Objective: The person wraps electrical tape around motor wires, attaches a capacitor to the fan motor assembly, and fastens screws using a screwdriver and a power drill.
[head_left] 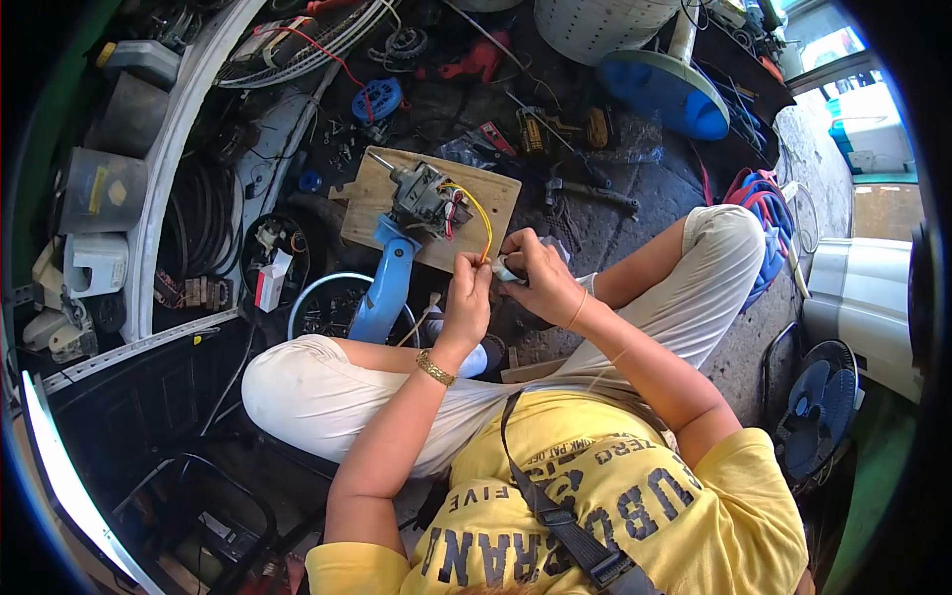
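A small electric motor with a bare shaft lies on a wooden board, beside the top of a blue fan neck. Yellow and red wires curve from the motor down to my hands. My left hand pinches these wires near their ends. Close beside it, my right hand is closed around a small pale grey item, whose kind is too hidden to tell. Both hands meet just below the board's lower edge, above my crossed legs.
Beyond the board lie a hammer, a yellow-and-black drill and a red tool. A blue round base stands at upper right. To the left are a bowl of small parts and a white-red box. A fan leans at right.
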Available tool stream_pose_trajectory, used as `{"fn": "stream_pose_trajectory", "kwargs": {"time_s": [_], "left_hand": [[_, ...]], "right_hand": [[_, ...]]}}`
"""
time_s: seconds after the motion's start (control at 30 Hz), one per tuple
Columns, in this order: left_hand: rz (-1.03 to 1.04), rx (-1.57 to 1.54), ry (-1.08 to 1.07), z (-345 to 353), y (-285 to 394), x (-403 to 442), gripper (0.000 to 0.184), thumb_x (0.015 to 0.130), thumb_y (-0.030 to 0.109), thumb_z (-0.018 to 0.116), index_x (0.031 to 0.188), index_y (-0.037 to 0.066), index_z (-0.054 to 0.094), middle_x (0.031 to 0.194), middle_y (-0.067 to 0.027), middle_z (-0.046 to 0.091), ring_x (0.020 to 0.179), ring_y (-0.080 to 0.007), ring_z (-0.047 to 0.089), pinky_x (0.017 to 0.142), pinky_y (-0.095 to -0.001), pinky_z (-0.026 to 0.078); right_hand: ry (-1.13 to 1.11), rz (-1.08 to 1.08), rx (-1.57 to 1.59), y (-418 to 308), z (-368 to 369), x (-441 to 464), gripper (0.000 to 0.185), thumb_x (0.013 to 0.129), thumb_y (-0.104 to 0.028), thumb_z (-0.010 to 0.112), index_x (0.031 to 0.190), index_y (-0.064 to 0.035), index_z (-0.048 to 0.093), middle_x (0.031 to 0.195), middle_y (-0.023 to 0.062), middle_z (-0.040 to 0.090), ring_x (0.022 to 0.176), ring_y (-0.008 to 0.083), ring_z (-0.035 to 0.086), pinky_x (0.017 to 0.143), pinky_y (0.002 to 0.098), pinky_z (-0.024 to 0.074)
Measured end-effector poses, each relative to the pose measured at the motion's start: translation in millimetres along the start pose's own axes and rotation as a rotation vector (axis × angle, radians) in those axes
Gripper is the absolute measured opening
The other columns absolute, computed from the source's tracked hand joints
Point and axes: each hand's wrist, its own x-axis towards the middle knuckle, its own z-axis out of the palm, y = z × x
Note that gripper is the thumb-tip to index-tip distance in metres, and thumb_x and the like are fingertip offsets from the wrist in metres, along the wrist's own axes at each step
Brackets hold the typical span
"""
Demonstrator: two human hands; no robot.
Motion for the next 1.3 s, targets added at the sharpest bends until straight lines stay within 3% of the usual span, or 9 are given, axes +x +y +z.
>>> {"fn": "stream_pose_trajectory", "kwargs": {"time_s": [0.13,0.3,0.37,0.5,0.57,0.7,0.77,0.87,1.3], "left_hand": [[0.002,-0.017,-0.04,-1,2,-2,0.012,0.099,0.015,0.044,0.102,0.003,0.045,0.085,-0.0004,0.049,0.073,-0.0049,0.045,0.066,-0.0211,0.041],[0.029,0.085,0.004,-3,0,0,0.017,0.098,0.017,0.045,0.097,0.0,0.046,0.076,-0.0086,0.055,0.066,-0.0146,0.051,0.061,-0.0302,0.043],[0.062,0.134,0.016,-4,0,0,0.017,0.098,0.017,0.045,0.097,0.0,0.046,0.075,-0.0095,0.055,0.065,-0.0163,0.051,0.061,-0.0313,0.043],[0.12,0.212,0.088,0,8,-6,0.018,0.099,0.017,0.043,0.096,-0.001,0.046,0.075,-0.0121,0.055,0.067,-0.0198,0.053,0.063,-0.034,0.044],[0.12,0.227,0.12,2,2,-8,0.018,0.099,0.017,0.043,0.097,-0.001,0.046,0.077,-0.0122,0.056,0.07,-0.0194,0.054,0.065,-0.0337,0.044],[0.009,0.18,0.186,-2,-6,-12,0.016,0.098,0.015,0.044,0.1,-0.001,0.044,0.085,-0.0119,0.057,0.079,-0.0189,0.056,0.07,-0.0333,0.044],[-0.046,0.077,0.225,-4,-17,-15,0.013,0.097,0.013,0.042,0.101,0.0,0.041,0.083,-0.0067,0.053,0.074,-0.0146,0.052,0.066,-0.0292,0.042],[-0.266,-0.241,0.241,-10,-16,-18,0.011,0.095,0.016,0.042,0.099,0.006,0.042,0.077,0.0021,0.043,0.066,-0.0054,0.039,0.059,-0.0221,0.035],[-0.096,0.063,0.288,-3,-34,-22,0.01,0.096,0.009,0.043,0.102,0.001,0.041,0.089,-0.006,0.05,0.078,-0.0112,0.049,0.072,-0.0278,0.042]], "right_hand": [[-0.032,-0.008,0.066,3,6,5,0.048,0.069,-0.006,0.072,0.105,-0.0033,0.04,0.085,0.011,0.064,0.095,0.0322,0.059,0.071,0.0411,0.0408],[-0.071,-0.067,0.094,-1,1,9,0.046,0.07,-0.006,0.071,0.104,-0.0025,0.04,0.085,0.0127,0.066,0.094,0.0325,0.06,0.07,0.0408,0.0436],[-0.074,0.014,0.333,2,2,9,0.043,0.071,-0.001,0.07,0.104,-0.0004,0.041,0.079,0.0143,0.065,0.078,0.0315,0.064,0.068,0.0354,0.0474],[-0.076,0.116,0.34,6,6,10,0.036,0.072,-0.005,0.07,0.102,-0.0038,0.049,0.074,0.0099,0.066,0.082,0.0283,0.063,0.066,0.0383,0.0451],[0.064,-0.135,-0.034,9,13,14,0.02,0.074,-0.006,0.07,0.091,-0.0028,0.059,0.073,0.0099,0.067,0.069,0.0277,0.064,0.058,0.0346,0.0446],[0.056,-0.105,0.018,17,27,17,0.01,0.077,-0.005,0.069,0.085,-0.0009,0.065,0.072,0.0092,0.067,0.061,0.0205,0.064,0.054,0.0295,0.0457],[-0.104,0.232,0.498,22,30,18,0.008,0.079,-0.002,0.067,0.086,0.001,0.067,0.073,0.0073,0.067,0.064,0.0115,0.063,0.058,0.0266,0.0484],[-0.305,0.391,0.703,31,30,20,0.009,0.084,0.0,0.062,0.092,0.0032,0.066,0.075,0.0031,0.065,0.07,0.0071,0.059,0.064,0.0231,0.0491],[-0.378,0.284,0.301,30,37,40,0.016,0.077,-0.01,0.071,0.089,0.0014,0.07,0.073,0.005,0.067,0.066,0.007,0.055,0.063,0.0256,0.0472]]}}
